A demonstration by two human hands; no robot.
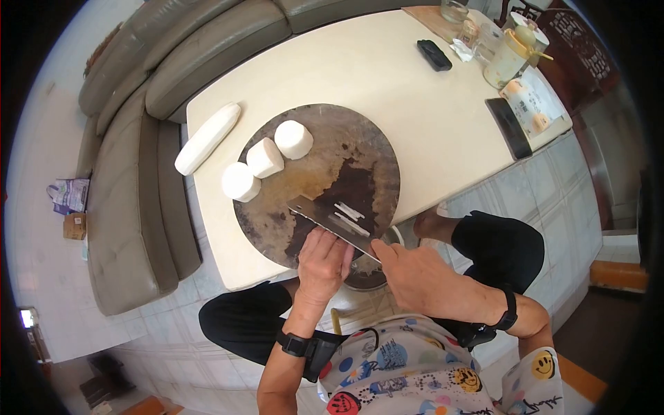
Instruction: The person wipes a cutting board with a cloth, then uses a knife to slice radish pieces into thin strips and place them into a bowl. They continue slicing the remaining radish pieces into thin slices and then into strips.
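Observation:
My right hand (415, 277) is closed round the handle of a cleaver (335, 227), whose blade points to the upper left over a round, dark-stained chopping board (325, 124). Against the near side of the blade, my left hand (323, 261) rests with its fingers curled under; whatever they hold is hidden. Thin white strips (351, 220) lie just beyond the blade. Near the board's left edge stand three thick pieces of peeled white radish: one (241, 182), another (265, 158) and a third (293, 140). A long peeled white radish (207, 138) lies on the table beside the board.
The cream table (436, 124) carries a black phone-like slab (508, 128), a small black object (434, 54), a tissue pack (532, 104) and a drink bottle (508, 59). Below the board's near edge, a metal pot (365, 280) shows partly between my knees. A grey sofa (131, 200) borders the table.

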